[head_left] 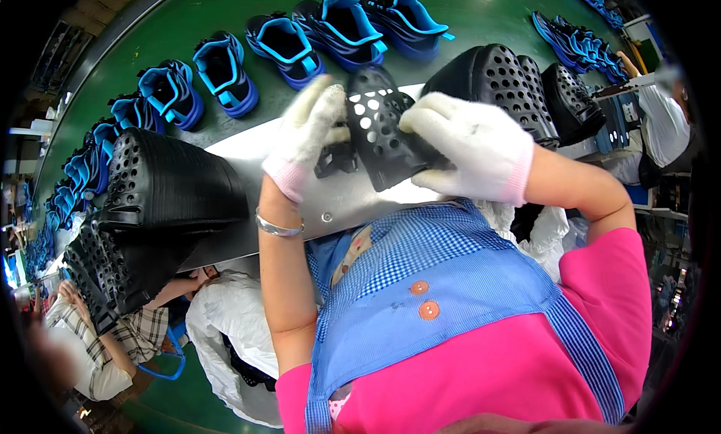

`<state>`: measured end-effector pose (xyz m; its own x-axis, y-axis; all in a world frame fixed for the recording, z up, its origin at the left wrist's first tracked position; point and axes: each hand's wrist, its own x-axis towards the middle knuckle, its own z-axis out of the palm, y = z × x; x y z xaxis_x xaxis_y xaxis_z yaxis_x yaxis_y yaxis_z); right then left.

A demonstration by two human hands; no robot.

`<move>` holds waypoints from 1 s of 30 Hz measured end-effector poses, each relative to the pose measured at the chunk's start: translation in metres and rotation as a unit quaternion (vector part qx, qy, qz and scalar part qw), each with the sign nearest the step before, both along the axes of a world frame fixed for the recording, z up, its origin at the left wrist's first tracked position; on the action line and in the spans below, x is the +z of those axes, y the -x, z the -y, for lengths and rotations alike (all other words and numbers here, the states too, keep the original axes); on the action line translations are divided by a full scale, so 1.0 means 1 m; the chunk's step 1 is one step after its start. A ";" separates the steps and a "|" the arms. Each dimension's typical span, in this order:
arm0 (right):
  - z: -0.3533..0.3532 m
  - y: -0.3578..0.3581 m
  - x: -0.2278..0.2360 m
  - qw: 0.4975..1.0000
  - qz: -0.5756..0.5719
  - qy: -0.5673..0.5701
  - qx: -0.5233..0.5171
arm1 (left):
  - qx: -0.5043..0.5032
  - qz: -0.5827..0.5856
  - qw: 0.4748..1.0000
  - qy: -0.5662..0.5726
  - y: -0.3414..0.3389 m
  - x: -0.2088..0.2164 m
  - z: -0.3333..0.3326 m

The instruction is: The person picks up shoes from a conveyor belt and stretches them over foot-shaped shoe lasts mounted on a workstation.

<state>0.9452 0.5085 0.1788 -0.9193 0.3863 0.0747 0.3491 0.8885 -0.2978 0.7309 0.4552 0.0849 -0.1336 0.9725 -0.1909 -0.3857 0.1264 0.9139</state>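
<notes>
My right hand (473, 145), in a white glove with a pink cuff, grips a thin black perforated plastic shoe insert (381, 137) by its right side. The insert stands tilted, and light shows through several of its holes. Close to its left edge is my left hand (306, 137), gloved the same way and slightly blurred. Its fingers bend around a small dark plastic part (336, 160); I cannot tell whether this belongs to the same insert. Both hands are over a pale metal surface (300, 201) at the table's near edge.
Black-and-blue sneakers (349, 32) line the green table (158, 28) in a curve. Nested stacks of black inserts stand at left (173, 182) and right (492, 84). White plastic bags (233, 325) hang below the near edge. Another person (98, 344) sits at lower left.
</notes>
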 end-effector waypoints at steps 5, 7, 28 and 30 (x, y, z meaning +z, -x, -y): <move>-0.028 0.027 0.019 0.995 -0.056 0.008 0.080 | -0.090 0.290 0.948 -0.093 -0.010 0.000 0.002; -0.040 0.046 0.030 0.994 0.029 0.101 0.037 | -0.035 0.370 0.926 -0.066 -0.006 -0.008 -0.005; -0.174 0.133 -0.010 0.968 0.225 0.088 -0.067 | 0.258 -0.607 0.750 -0.052 0.104 -0.056 -0.122; -0.187 0.148 -0.012 0.956 0.265 0.105 -0.072 | 0.231 -0.649 0.717 -0.109 0.118 -0.059 -0.145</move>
